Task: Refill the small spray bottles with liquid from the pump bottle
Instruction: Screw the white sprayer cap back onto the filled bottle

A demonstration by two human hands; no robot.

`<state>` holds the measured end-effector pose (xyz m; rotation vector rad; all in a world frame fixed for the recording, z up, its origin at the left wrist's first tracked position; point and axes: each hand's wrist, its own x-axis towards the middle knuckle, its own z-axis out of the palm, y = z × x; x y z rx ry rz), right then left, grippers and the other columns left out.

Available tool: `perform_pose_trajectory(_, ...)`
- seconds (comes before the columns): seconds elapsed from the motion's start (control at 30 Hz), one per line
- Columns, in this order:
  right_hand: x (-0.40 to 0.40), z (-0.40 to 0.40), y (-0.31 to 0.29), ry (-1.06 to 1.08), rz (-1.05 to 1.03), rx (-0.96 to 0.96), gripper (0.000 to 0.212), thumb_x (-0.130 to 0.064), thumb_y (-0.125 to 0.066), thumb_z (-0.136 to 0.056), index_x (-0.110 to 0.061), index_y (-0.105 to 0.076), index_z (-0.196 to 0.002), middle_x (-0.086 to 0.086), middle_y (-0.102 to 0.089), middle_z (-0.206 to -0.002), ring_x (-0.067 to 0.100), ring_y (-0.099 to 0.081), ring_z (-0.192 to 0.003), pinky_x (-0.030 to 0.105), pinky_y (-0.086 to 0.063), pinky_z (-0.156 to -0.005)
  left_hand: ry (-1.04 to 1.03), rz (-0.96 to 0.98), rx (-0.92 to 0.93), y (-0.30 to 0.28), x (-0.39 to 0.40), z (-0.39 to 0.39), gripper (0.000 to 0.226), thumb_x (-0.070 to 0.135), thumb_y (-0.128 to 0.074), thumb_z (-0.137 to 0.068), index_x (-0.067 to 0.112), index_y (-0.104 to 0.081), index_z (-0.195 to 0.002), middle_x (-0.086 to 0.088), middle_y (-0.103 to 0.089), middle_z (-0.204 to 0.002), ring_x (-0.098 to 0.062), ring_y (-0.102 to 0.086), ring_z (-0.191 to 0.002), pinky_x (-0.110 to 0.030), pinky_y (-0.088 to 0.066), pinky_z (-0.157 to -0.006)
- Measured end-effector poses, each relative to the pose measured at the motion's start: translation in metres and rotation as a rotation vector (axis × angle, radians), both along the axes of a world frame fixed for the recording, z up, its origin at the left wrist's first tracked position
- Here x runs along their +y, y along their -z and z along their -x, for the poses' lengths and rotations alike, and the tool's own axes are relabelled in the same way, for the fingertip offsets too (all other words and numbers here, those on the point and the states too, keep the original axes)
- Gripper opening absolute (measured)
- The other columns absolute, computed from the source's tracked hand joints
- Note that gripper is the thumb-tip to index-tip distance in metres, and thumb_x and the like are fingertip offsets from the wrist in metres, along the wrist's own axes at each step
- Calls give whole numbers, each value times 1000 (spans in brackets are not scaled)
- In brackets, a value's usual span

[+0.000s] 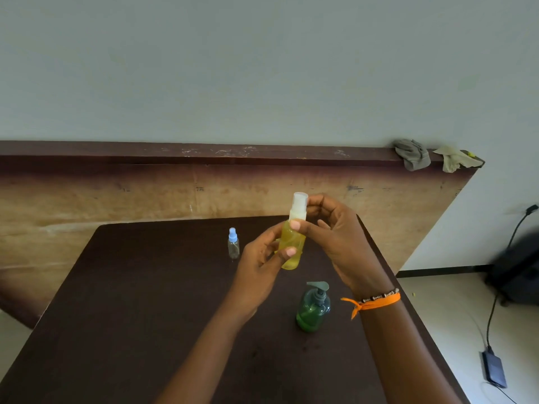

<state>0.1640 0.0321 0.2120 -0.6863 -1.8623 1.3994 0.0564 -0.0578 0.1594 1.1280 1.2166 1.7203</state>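
Just left of the grip and apart from it, a small clear spray bottle (233,244) with a blue top stands upright on the dark table (145,301). The left hand (262,263) curls its thumb and fingers round the lower body of the yellow spray bottle (291,243), held upright above the table, while the right hand (335,237) pinches the same bottle higher up, thumb just below its white cap (299,203) and fingers behind the cap. Below the grip, nearer the person and untouched, the green pump bottle (313,312) stands on the table beside the right wrist with its orange wristband (376,303).
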Motion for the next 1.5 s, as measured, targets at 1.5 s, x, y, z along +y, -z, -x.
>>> perform_pose_trajectory(1.5, 1, 74, 87, 336, -94, -244, 20, -16, -80, -74, -14, -71, -91, -9, -67, -78, -6, -60, -68, 5, -41, -58, -194, 391, 117, 76, 24, 50, 54, -4, -69, -73, 33, -55, -111, 15, -60, -110, -2, -54, -109, -18, -40, -90)
